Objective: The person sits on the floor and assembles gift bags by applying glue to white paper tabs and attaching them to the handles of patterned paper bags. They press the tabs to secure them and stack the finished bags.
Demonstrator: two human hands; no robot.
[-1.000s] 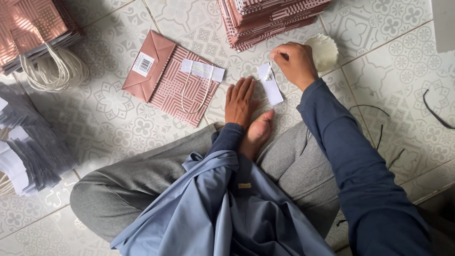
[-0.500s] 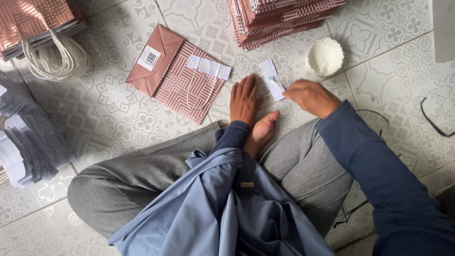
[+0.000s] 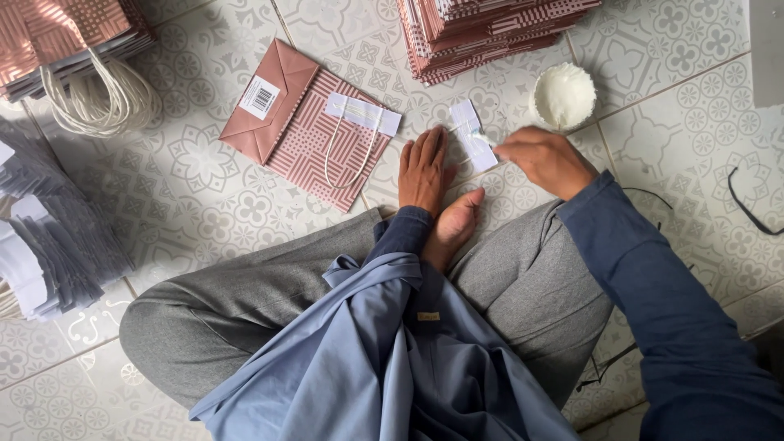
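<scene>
Floor tiles [image 3: 204, 159], patterned grey-white, carry everything; person sits cross-legged on them, grey trousers, blue cloth over lap. Pink paper bag [image 3: 306, 122] lies flat left of centre w/ white cord handle and white strip across it, barcode label on its folded base. Stack of flat pink bags [image 3: 490, 33] at top edge, centre-right. More finished bags w/ cream cord handles [image 3: 90, 94] at top-left corner; dark grey bags [image 3: 57, 245] fanned along left edge. Small white round dish [image 3: 563, 95] sits just right of the stack, near right hand. Left hand [image 3: 423, 171] lies flat, fingers spread, palm pressed on floor just beside white paper strip [image 3: 472, 139]. Right hand [image 3: 547, 159] is pinched at strip's lower end, fingertips touching it. Strip lies on floor between both hands, below the stack. Bare foot [image 3: 453, 229] rests under left wrist.
</scene>
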